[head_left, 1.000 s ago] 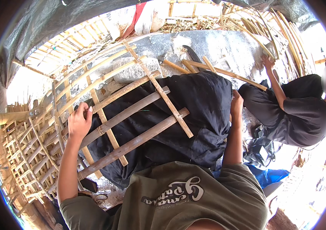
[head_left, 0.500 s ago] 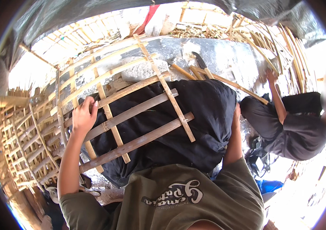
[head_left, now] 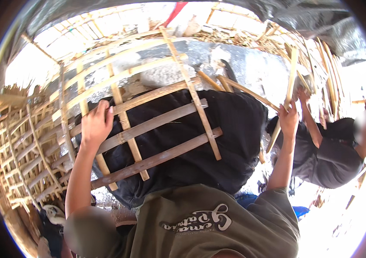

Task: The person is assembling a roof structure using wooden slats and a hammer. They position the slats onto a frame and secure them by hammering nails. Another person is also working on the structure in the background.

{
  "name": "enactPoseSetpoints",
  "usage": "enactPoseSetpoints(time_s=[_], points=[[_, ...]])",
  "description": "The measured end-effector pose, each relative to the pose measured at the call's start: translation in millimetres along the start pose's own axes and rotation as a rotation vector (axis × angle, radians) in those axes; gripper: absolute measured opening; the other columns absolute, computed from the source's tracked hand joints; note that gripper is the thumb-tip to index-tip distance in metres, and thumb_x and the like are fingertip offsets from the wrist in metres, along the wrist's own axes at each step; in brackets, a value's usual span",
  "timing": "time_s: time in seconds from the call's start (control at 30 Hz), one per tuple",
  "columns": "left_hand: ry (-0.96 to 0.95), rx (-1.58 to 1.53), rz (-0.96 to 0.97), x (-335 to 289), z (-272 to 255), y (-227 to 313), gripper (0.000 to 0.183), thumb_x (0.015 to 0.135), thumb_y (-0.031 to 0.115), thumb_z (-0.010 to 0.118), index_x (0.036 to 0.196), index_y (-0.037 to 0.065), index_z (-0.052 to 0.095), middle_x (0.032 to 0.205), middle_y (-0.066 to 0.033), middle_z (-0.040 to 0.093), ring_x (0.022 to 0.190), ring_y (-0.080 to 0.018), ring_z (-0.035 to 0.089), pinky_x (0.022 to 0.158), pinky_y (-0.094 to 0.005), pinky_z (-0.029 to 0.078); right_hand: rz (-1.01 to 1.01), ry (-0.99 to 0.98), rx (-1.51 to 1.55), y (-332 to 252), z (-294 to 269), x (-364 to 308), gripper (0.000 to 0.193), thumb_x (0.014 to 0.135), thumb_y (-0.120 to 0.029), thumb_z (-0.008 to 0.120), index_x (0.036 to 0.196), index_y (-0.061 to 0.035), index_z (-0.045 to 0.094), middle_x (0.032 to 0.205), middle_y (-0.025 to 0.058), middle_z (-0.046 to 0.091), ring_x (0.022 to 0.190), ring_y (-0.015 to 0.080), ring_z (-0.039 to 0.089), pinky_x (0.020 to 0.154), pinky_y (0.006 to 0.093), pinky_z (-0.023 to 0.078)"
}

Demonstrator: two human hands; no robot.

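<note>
A lattice of bamboo slats (head_left: 157, 123) lies across the black cloth over my lap (head_left: 243, 116), its crossed strips reaching left and away from me. My left hand (head_left: 97, 124) is closed on a slat near the lattice's left part. Off to the right, my right hand (head_left: 289, 118) grips a loose pale bamboo slat (head_left: 293, 71). That slat stands nearly upright in the picture, with its lower end beside my right knee, apart from the lattice.
A co-worker in dark clothes (head_left: 333, 159) sits close on my right, one hand (head_left: 303, 94) near bamboo strips. Beyond my lap are a pale stone (head_left: 168, 75), a dark blade (head_left: 227, 69) and loose bamboo pieces (head_left: 252, 92). More lattice (head_left: 23, 159) fills the left side.
My right hand has risen from beside my right knee and now holds a loose bamboo slat. The left hand stays on the lattice, which sits slightly farther right in the picture.
</note>
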State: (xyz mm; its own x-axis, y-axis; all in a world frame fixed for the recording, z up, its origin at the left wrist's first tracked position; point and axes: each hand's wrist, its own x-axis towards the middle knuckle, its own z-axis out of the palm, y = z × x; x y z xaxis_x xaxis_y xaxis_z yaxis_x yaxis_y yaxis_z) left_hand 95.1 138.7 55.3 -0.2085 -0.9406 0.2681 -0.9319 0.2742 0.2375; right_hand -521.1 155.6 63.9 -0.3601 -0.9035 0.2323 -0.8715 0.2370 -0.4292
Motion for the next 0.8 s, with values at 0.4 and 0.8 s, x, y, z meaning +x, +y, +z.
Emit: enactPoseSetpoints(time_s=[0.4, 0.8], points=[[0.018, -0.01, 0.02, -1.3, 6.2, -4.1, 0.012, 0.095, 0.012, 0.06, 0.095, 0.008, 0.049, 0.071, -0.0115, 0.063, 0.061, -0.0353, 0.064, 0.055, -0.0446, 0.05, 0.065, 0.019, 0.217, -0.9, 4.4, -32.4, 0.022, 0.089, -0.012, 0.07, 0.107, 0.0006, 0.062, 0.076, 0.0158, 0.069, 0.064, 0.0221, 0.07, 0.058, 0.033, 0.052], [-0.057, -0.012, -0.056, -1.1, 5.5, -3.7, 0.01, 0.097, 0.013, 0.059, 0.101, 0.007, 0.052, 0.075, -0.0141, 0.063, 0.066, -0.0379, 0.064, 0.058, -0.0473, 0.049, -0.093, -0.321, -0.309, 96.4, 92.8, 67.3, 0.027, 0.089, -0.026, 0.069, 0.109, -0.008, 0.063, 0.127, 0.0171, 0.06, 0.123, 0.0376, 0.051, 0.101, 0.0498, 0.042]])
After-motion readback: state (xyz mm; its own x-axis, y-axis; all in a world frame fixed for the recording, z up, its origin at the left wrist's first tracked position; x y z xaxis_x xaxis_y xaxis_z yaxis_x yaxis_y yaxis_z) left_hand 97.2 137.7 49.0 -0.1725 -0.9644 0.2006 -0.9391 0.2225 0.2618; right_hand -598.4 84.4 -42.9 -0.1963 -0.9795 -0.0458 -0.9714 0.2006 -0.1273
